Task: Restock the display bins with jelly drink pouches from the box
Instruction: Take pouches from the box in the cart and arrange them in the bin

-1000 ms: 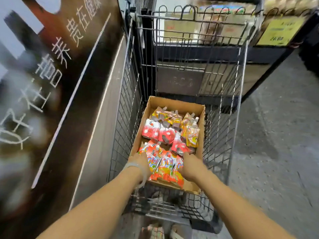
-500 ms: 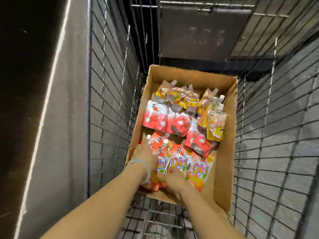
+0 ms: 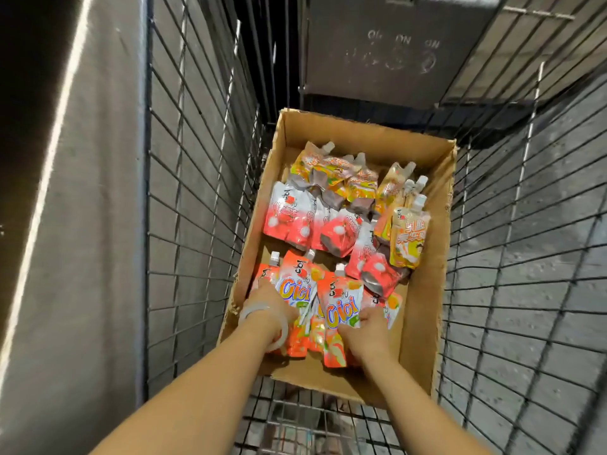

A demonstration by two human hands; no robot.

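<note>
Low in the wire cart [image 3: 197, 205], at 6 o'clock of the cardboard box [image 3: 423, 323], both hands are set on the orange "Cici" pouches [image 3: 340, 307]. The left hand [image 3: 267, 302], a pale bangle [image 3: 262, 318] at its wrist, is laid over the pouches at 7 o'clock; its fingers are hidden among the packs, so their set cannot be told. The right hand [image 3: 366, 323] is curled round the lower edge of the front pouch, fingers closed on it. The step in hand is judged to be the gathering of a bundle; a firm two-handed lift clear of the box wall is called for next, then a carry to the display bins, which are not in view. Counted roughly, overlap allowing: four or five orange pouches near 6 o'clock; about five red-and-white pouches [image 3: 290, 218] across the middle; about four crumpled yellow pouches [image 3: 331, 170] at 12 o'clock; three or four pale yellow pouches [image 3: 409, 239] upright at 2 o'clock. One box, one cart.
</note>
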